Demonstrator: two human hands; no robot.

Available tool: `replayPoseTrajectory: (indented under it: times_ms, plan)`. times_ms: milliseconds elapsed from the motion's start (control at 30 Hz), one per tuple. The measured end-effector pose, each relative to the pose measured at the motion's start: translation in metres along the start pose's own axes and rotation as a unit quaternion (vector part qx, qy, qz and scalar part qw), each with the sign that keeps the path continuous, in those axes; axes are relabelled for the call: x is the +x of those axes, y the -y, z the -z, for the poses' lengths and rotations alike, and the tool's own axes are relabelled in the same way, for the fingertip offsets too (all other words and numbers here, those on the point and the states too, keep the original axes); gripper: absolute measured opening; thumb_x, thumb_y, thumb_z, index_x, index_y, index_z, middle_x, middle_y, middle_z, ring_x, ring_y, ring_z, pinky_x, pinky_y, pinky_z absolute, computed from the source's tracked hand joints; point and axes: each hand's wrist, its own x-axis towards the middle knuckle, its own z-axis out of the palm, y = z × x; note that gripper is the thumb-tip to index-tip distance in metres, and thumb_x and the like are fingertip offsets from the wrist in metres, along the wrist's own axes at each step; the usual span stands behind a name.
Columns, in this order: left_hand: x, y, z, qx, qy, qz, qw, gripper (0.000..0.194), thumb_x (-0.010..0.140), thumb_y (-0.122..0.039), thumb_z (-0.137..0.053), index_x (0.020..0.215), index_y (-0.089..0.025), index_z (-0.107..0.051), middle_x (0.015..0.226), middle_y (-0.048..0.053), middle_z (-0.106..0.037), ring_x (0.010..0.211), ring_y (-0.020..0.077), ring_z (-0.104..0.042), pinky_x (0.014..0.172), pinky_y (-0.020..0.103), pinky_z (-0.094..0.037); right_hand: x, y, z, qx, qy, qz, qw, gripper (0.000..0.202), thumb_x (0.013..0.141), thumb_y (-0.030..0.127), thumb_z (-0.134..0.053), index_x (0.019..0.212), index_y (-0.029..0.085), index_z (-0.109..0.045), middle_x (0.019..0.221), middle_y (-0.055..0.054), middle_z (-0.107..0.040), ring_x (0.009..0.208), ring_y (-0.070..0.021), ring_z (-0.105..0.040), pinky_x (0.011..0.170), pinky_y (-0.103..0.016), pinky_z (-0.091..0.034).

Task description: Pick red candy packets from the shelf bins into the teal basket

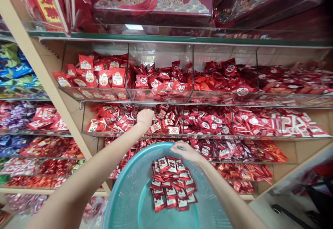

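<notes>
My left hand reaches into a clear compartment of the second shelf, among small red and cream candy packets. It looks closed like a fist, seen from the back, and whatever its fingers hold is hidden. A round teal plastic basket is right below that shelf. My right hand grips the basket's far rim, with fingers curled over the edge. Inside the basket, a loose cluster of red and cream packets lies in overlapping rows on the bottom.
Clear dividers split the upper shelf into compartments of red packets. Maroon gift boxes stand on a glass shelf above. A slanting wooden post separates a left rack with blue packets. Dark objects lie on the floor at right.
</notes>
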Motion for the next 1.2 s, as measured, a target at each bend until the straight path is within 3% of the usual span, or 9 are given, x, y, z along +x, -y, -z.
replayPoseTrajectory:
  times_ms: [100, 200, 267, 333, 400, 467, 700, 933, 1200]
  plan:
    - [-0.024, 0.003, 0.011, -0.02, -0.033, -0.025, 0.999, 0.038, 0.086, -0.004, -0.031, 0.116, -0.006, -0.054, 0.103, 0.024, -0.06, 0.099, 0.0287, -0.06, 0.08, 0.04, -0.047, 0.002, 0.002, -0.002, 0.001, 0.002, 0.013, 1.0, 0.032, 0.073, 0.05, -0.059, 0.077, 0.02, -0.069, 0.095, -0.006, -0.063, 0.095, -0.0209, -0.055, 0.089, -0.034, -0.038]
    - [-0.056, 0.015, 0.013, -0.179, -0.058, -0.061, 0.98, 0.042, 0.085, -0.011, -0.04, 0.127, -0.016, -0.042, 0.101, 0.014, -0.06, 0.089, 0.0205, -0.063, 0.078, 0.033, -0.047, 0.004, 0.003, -0.002, -0.003, -0.003, 0.016, 1.0, 0.032, 0.071, 0.05, -0.06, 0.077, 0.02, -0.069, 0.093, -0.005, -0.063, 0.094, -0.0207, -0.056, 0.089, -0.034, -0.038]
    - [-0.078, 0.024, 0.006, -0.386, -0.014, -0.066, 0.92, 0.047, 0.082, -0.023, -0.05, 0.128, -0.02, -0.038, 0.091, 0.005, -0.061, 0.069, 0.0138, -0.062, 0.066, 0.027, -0.048, 0.004, 0.002, -0.003, -0.001, -0.004, 0.015, 1.0, 0.033, 0.071, 0.05, -0.06, 0.077, 0.019, -0.069, 0.093, -0.005, -0.063, 0.094, -0.0204, -0.056, 0.089, -0.034, -0.038]
    - [-0.098, 0.029, -0.007, -0.572, 0.066, -0.017, 0.818, 0.052, 0.076, -0.03, -0.058, 0.123, -0.018, -0.039, 0.08, 0.0, -0.058, 0.055, 0.0097, -0.058, 0.055, 0.023, -0.047, 0.004, 0.004, -0.003, -0.002, 0.0, 0.012, 1.0, 0.034, 0.071, 0.052, -0.059, 0.077, 0.02, -0.07, 0.094, -0.005, -0.063, 0.095, -0.0204, -0.055, 0.089, -0.034, -0.038]
    - [-0.115, 0.029, -0.021, -0.66, 0.122, 0.028, 0.741, 0.054, 0.072, -0.032, -0.063, 0.119, -0.018, -0.04, 0.08, -0.001, -0.058, 0.055, 0.0084, -0.058, 0.055, 0.023, -0.046, 0.005, 0.007, -0.005, -0.002, 0.008, 0.006, 1.0, 0.037, 0.073, 0.055, -0.056, 0.079, 0.021, -0.071, 0.096, -0.005, -0.064, 0.096, -0.0211, -0.055, 0.089, -0.034, -0.038]
    - [-0.127, 0.027, -0.033, -0.684, 0.155, 0.058, 0.711, 0.055, 0.071, -0.031, -0.064, 0.118, -0.019, -0.039, 0.085, -0.001, -0.058, 0.057, 0.0082, -0.059, 0.055, 0.023, -0.046, 0.006, 0.012, -0.007, 0.004, 0.015, -0.003, 1.0, 0.042, 0.076, 0.058, -0.05, 0.08, 0.022, -0.071, 0.099, -0.005, -0.064, 0.099, -0.0219, -0.054, 0.09, -0.035, -0.036]
    - [-0.145, 0.01, -0.06, -0.654, 0.236, 0.048, 0.717, 0.047, 0.074, -0.027, -0.06, 0.116, -0.019, -0.039, 0.095, 0.003, -0.056, 0.058, 0.0078, -0.06, 0.052, 0.022, -0.045, 0.009, 0.017, -0.018, 0.039, 0.011, -0.019, 0.999, 0.052, 0.08, 0.062, -0.04, 0.08, 0.02, -0.071, 0.097, -0.005, -0.063, 0.094, -0.0204, -0.055, 0.086, -0.032, -0.037]
    - [-0.133, 0.01, -0.07, -0.611, 0.296, 0.007, 0.734, 0.027, 0.072, -0.03, -0.062, 0.091, -0.013, -0.058, 0.068, -0.001, -0.059, 0.051, 0.0072, -0.054, 0.048, 0.02, -0.039, 0.004, 0.014, -0.015, -0.004, 0.021, 0.051, 0.998, 0.037, 0.072, 0.054, -0.057, 0.066, 0.019, -0.065, 0.086, -0.002, -0.06, 0.088, -0.0168, -0.053, 0.081, -0.027, -0.037]
    - [-0.136, 0.016, -0.063, -0.66, 0.354, 0.1, 0.656, 0.027, 0.066, -0.037, -0.07, 0.073, -0.013, -0.057, 0.063, -0.001, -0.06, 0.053, 0.0058, -0.051, 0.049, 0.019, -0.035, 0.002, 0.022, -0.014, 0.044, 0.013, 0.043, 0.998, 0.036, 0.071, 0.052, -0.057, 0.062, 0.017, -0.062, 0.075, 0.0, -0.058, 0.075, -0.0145, -0.05, 0.073, -0.027, -0.036]
